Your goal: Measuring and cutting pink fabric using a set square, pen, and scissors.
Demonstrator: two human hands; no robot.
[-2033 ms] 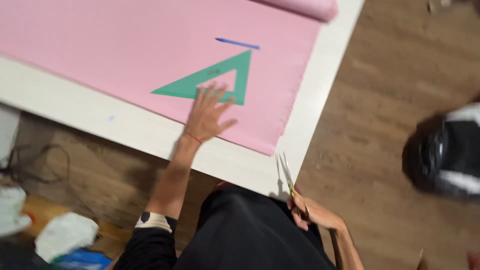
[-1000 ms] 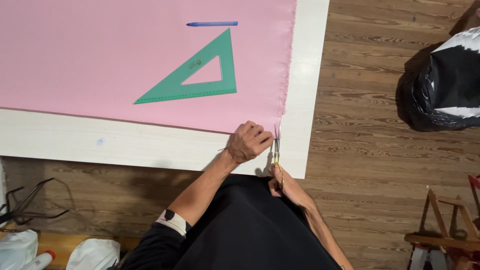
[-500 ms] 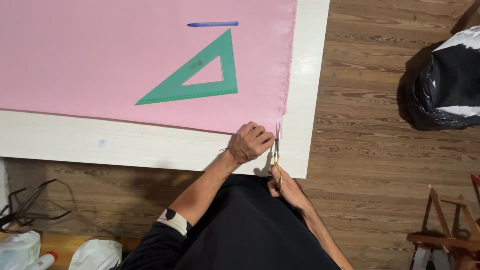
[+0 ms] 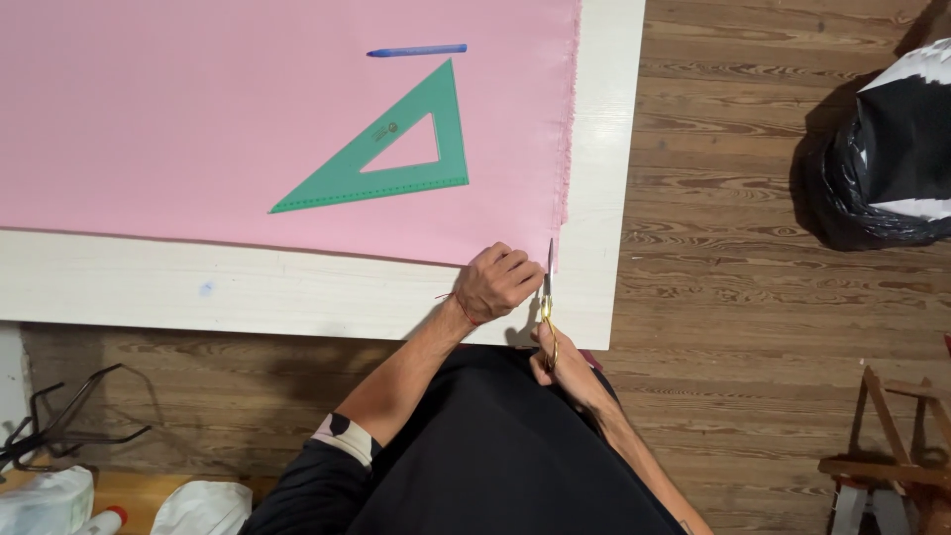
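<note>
1. Two seconds back the left hand (image 4: 495, 282) lay flat by the green set square (image 4: 391, 154) and the scissors (image 4: 548, 297) hung off the table's near right corner — now both hands meet at the near right corner of the pink fabric (image 4: 248, 119).
2. The left hand is curled into a fist, pinching the cloth's near edge right at that corner.
3. The right hand (image 4: 557, 367) is closed around the gold handles just off the table's near edge; the blades point away from the person and look nearly together at the cloth's corner, though whether they have bitten in is too fine to tell.
4. Over the last half second, almost nothing has shifted — a settled, lined-up pose, which reads as the very start of a cut.
5. The set square and a blue pen (image 4: 416, 50) lie untouched on the fabric, toward the far right.
6. The white table (image 4: 297, 292) carries it all; wooden floorboards (image 4: 723, 297) surround it, with a black bag (image 4: 882, 149) off the right side and a wooden stand (image 4: 892, 446) nearer the person.
</note>
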